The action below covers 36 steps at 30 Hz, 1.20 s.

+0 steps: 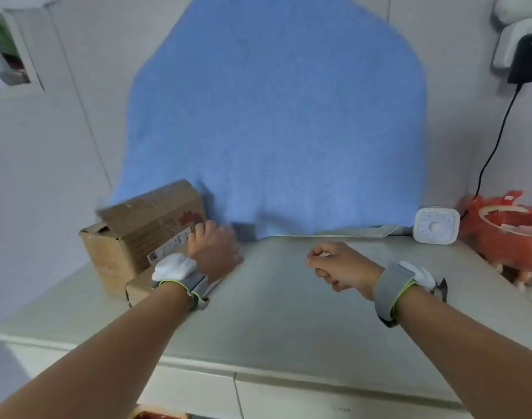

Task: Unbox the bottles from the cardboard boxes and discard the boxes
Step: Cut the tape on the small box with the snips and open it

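Observation:
A large brown cardboard box (147, 228) stands at the table's back left with a flap loose at its left end. In front of it lies a lower, smaller cardboard box (138, 287). My left hand (212, 249) lies on top of the smaller box, its fingers curled over the far edge against the large box. My right hand (337, 267) hovers over the middle of the table, fingers curled with the thumb against the forefinger, holding nothing. No bottle is visible. Both wrists wear grey bands.
A blue towel (274, 116) hangs on the wall behind the pale table (274, 313). At the back right stand a white timer (436, 226) and a red bag (506, 234) holding a bowl. A black cable (494, 146) runs down the wall. Drawer fronts sit below the near edge.

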Each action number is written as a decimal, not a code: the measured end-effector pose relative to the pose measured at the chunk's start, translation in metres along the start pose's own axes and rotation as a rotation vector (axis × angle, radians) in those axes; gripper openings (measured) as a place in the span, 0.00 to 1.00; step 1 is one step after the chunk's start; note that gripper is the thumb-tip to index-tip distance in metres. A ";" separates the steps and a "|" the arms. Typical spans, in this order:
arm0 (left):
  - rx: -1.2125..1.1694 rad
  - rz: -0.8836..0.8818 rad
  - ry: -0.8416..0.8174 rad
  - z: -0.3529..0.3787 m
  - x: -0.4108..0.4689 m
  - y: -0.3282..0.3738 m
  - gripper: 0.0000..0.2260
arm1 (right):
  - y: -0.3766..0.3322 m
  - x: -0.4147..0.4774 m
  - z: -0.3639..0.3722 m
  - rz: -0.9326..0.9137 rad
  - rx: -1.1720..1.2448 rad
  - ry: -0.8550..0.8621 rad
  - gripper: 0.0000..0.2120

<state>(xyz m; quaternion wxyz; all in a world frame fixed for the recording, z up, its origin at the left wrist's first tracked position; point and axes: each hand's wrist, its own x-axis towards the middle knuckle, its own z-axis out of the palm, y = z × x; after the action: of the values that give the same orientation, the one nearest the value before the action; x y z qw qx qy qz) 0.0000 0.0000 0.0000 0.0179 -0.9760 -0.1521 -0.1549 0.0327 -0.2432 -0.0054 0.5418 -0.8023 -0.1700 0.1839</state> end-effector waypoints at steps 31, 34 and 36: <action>-0.374 0.573 -0.253 0.008 0.000 0.098 0.39 | 0.022 -0.001 -0.024 -0.330 -0.823 0.402 0.32; -0.367 0.556 -0.322 0.007 0.005 0.101 0.44 | 0.032 0.002 -0.031 -0.252 -1.064 0.297 0.41; -0.307 0.492 -0.432 0.005 0.012 0.087 0.43 | 0.038 0.003 -0.037 -0.270 -1.123 0.300 0.41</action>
<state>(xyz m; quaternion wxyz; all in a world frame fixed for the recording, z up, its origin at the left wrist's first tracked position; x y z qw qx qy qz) 0.0386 -0.0786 -0.0001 -0.1245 -0.9849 0.1122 0.0427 0.0559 -0.2846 -0.0287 0.0712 -0.9546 -0.2634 -0.1200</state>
